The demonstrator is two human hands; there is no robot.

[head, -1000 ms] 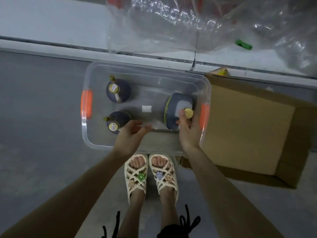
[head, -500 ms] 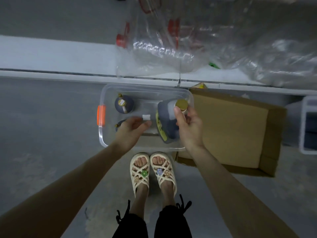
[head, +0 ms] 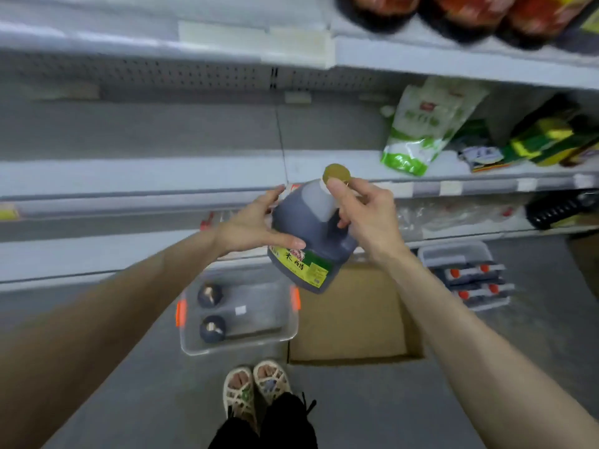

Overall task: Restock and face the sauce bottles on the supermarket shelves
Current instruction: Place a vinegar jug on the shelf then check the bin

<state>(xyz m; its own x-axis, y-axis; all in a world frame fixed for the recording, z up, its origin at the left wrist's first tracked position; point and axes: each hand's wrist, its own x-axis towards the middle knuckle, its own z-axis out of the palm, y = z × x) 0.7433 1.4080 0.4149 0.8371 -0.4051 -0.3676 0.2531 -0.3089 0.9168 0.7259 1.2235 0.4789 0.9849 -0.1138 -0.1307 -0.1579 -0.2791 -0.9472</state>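
- The jug (head: pixel 311 234) looks heavy: it is big and nearly full of dark liquid, so one hand alone would likely strain.
- Its plastic walls are probably stiff but smooth and a little slippery; the handle by the neck is the sound place to grip, with support under the body.
- The right hand (head: pixel 366 215) is clenched around that handle, thumb just below the yellow cap (head: pixel 337 173).
- The left hand (head: pixel 256 225) has its fingers spread, pressed flat on the jug's side.
- The jug hangs tilted between the two hands, in the air above the clear bin (head: pixel 238 346) and level with the bare shelf (head: pixel 142 175).
- Its green-and-yellow label (head: pixel 299 262) sits below the left thumb, facing the person.
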